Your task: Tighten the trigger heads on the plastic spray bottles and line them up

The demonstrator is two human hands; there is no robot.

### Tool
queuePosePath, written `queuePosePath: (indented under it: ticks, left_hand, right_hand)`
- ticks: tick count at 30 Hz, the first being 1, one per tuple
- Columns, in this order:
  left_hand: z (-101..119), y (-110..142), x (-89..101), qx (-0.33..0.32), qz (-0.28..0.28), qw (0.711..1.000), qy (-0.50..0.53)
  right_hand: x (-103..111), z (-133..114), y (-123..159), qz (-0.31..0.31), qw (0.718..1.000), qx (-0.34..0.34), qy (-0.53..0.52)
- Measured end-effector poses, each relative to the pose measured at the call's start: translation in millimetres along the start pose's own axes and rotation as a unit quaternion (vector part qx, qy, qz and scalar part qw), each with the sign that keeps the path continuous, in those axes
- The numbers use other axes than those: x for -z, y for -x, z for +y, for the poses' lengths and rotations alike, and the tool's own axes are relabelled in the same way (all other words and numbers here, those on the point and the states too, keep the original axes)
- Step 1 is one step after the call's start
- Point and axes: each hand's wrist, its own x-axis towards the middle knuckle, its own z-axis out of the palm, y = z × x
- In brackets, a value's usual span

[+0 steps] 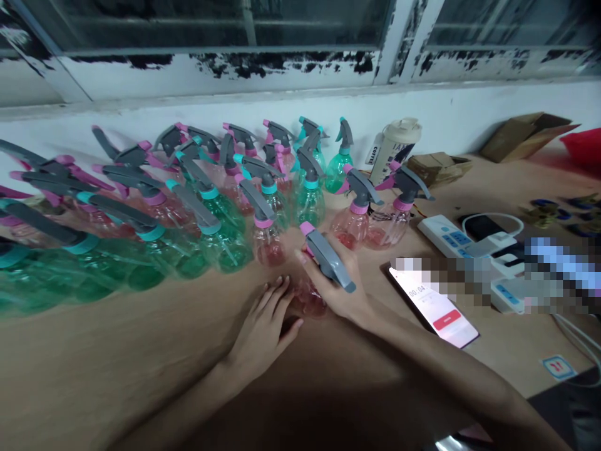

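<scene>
My right hand [348, 291] is wrapped around the neck of a spray bottle [327, 254] with a grey and pink trigger head and a clear pink body. The bottle stands on the table, its lower part showing between my hands. Flat on the wood just left of its base lies my left hand [263, 335], fingers extended and holding nothing. Whether those fingertips touch the bottle I cannot tell. Right behind it stands another pink spray bottle [270, 244]. Several green spray bottles [228, 247] and pink ones crowd the left and back of the table [154, 363].
Two pink spray bottles [359, 210] stand behind my right hand. A phone [434, 304] with a timer lies to the right, near white power strips [446, 235] and cables. Toward the wall are a coffee cup [397, 147], a small cardboard box [439, 169] and a larger carton [526, 138].
</scene>
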Motion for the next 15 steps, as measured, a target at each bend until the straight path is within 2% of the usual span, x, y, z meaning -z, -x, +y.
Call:
queuePosePath:
  ticks: [9, 15]
  left_hand:
    - [0.7, 1.1, -1.1, 0.003, -0.004, 1.000, -0.003]
    - [2.6, 0.7, 0.9, 0.000, -0.009, 1.000, -0.018]
  right_hand:
    - [3.3, 1.1, -2.1, -0.031, 0.999, 0.016, -0.040]
    - [5.3, 3.9, 3.6, -0.028, 0.999, -0.001, -0.021]
